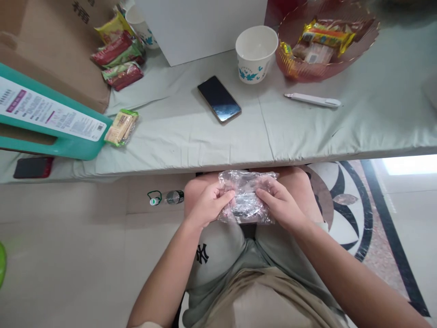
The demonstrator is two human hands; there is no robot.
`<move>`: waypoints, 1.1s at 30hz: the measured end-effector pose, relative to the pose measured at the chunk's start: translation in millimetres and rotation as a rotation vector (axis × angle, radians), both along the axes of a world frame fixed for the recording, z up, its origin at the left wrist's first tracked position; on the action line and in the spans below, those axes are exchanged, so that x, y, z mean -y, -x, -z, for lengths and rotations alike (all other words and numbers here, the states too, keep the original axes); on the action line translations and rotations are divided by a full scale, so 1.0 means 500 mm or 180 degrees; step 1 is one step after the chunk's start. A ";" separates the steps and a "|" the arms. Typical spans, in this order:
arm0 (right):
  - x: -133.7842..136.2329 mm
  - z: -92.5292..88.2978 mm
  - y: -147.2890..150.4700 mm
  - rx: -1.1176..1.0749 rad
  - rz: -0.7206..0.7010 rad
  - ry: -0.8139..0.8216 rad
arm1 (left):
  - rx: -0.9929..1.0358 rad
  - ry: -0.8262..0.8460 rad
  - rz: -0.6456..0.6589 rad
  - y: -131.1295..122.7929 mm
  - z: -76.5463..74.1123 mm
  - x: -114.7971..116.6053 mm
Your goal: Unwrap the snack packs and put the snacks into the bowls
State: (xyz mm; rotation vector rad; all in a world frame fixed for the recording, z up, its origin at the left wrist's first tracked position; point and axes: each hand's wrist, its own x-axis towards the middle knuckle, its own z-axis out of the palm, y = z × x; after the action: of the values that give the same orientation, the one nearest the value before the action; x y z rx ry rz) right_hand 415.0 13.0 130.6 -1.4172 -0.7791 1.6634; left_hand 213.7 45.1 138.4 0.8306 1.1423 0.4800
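A crinkled clear plastic bag [246,202] is stretched between my two hands above my lap, just below the table edge. My left hand [215,200] pinches its left side, thumb on top. On the right side, my right hand [276,200] grips it the same way, thumb and fingers pressed together. Something silvery or pale seems to lie inside the bag, but glare and folds hide what it is. Straight ahead on the table lies a dark-screened phone [219,99]. A white box cutter [312,99] rests to its right.
A paper cup [256,54] stands beside a pink glass bowl [317,68] of wrapped snacks. On the left are a cardboard box [54,54], a teal carton [80,145], a snack pack [122,127], red-green packets [119,59] and another phone [33,167]. A bottle [172,197] lies on the floor.
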 end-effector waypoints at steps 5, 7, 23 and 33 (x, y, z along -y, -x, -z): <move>0.002 -0.007 -0.002 -0.0549 0.0211 0.0072 | 0.0541 -0.0133 -0.0320 0.004 -0.004 -0.009; 0.001 -0.016 -0.007 -0.0735 0.0177 0.0129 | 0.0600 -0.0196 -0.0311 0.009 -0.009 -0.016; -0.012 -0.010 -0.049 0.0132 -0.1107 -0.0706 | -0.1190 -0.2025 0.1408 0.005 -0.079 -0.056; -0.014 -0.051 -0.023 0.0527 -0.1082 -0.0751 | -0.0875 -0.2044 0.1706 -0.064 -0.105 -0.041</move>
State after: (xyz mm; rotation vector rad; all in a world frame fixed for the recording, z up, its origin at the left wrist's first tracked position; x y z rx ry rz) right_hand 426.7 20.2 155.8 -1.3189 -1.3264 1.6474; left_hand 245.7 65.4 191.0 1.7487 0.9577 0.2818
